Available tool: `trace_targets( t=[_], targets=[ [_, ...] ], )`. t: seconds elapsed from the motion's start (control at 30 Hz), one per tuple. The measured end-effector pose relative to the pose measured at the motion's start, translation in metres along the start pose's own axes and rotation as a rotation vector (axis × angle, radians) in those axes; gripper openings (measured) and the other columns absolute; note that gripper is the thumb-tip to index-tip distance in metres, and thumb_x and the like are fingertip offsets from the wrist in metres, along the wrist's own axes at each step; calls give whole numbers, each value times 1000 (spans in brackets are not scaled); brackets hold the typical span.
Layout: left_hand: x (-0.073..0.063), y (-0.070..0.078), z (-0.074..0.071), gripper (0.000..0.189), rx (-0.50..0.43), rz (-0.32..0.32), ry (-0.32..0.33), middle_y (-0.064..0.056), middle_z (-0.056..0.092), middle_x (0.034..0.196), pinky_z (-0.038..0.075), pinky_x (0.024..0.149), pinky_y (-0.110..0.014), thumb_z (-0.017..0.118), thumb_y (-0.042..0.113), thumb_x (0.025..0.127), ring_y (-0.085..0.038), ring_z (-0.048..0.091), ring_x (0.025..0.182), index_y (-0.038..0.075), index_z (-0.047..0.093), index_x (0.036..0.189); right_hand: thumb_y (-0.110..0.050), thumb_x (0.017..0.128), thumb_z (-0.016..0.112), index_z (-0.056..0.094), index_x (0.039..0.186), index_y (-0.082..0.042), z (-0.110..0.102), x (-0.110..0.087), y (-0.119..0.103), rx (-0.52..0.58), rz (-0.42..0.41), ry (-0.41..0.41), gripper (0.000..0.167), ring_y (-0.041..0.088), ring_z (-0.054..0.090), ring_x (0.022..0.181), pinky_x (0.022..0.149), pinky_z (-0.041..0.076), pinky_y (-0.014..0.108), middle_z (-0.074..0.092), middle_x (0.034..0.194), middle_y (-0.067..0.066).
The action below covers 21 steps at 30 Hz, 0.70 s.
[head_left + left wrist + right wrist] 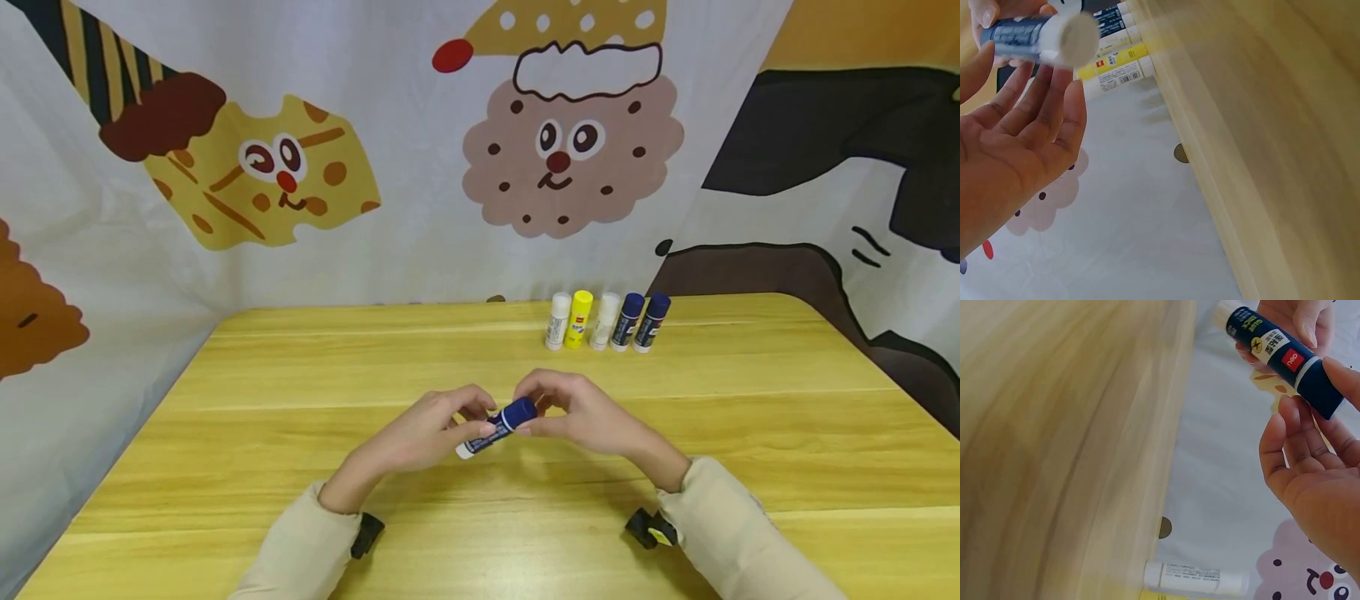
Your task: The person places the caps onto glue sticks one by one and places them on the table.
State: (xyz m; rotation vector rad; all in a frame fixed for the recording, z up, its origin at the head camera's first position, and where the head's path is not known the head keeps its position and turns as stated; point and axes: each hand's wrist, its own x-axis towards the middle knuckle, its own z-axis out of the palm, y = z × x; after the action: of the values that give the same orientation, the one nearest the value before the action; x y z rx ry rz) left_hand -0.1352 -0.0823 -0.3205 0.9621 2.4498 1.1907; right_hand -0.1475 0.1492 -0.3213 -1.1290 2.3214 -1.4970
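Observation:
A dark blue glue stick [501,427] with a white base is held tilted above the table between both hands. My left hand [433,427] pinches its barrel between thumb and fingers. At the other end, my right hand [581,410] has thumb and fingers on the blue cap [1320,390]. The cap sits on the barrel, with a pale ring showing below it. In the right wrist view the printed label [1272,347] faces the camera. The left wrist view shows the white base [1079,40] turned toward the camera, slightly blurred.
Several glue sticks stand upright in a row at the table's back edge: a white one [558,321], a yellow one [578,319], another white one [605,322] and two dark blue ones [627,322]. Behind the wooden table [300,358] hangs a cloth [420,208] with cartoon prints.

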Motion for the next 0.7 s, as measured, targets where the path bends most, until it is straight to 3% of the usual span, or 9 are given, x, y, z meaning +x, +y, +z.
trace_targets(
  t=[0.27, 0.7],
  targets=[
    [-1, -2, -1, 28, 48, 6, 23, 0, 61, 96, 46, 79, -31, 51, 21, 95, -14, 56, 92, 1, 56, 114, -5, 82, 68, 59, 98, -3, -5, -4, 4, -1, 23, 2, 18, 19, 56, 78, 71, 48, 33, 59, 90, 5],
    [-3, -5, -3, 26, 42, -16, 29, 1, 60, 96, 46, 79, -32, 52, 21, 94, -14, 56, 93, 5, 56, 114, -8, 81, 70, 60, 97, -5, -10, -7, 6, -35, 71, 40, 19, 20, 56, 77, 69, 47, 34, 59, 89, 3]
  ],
)
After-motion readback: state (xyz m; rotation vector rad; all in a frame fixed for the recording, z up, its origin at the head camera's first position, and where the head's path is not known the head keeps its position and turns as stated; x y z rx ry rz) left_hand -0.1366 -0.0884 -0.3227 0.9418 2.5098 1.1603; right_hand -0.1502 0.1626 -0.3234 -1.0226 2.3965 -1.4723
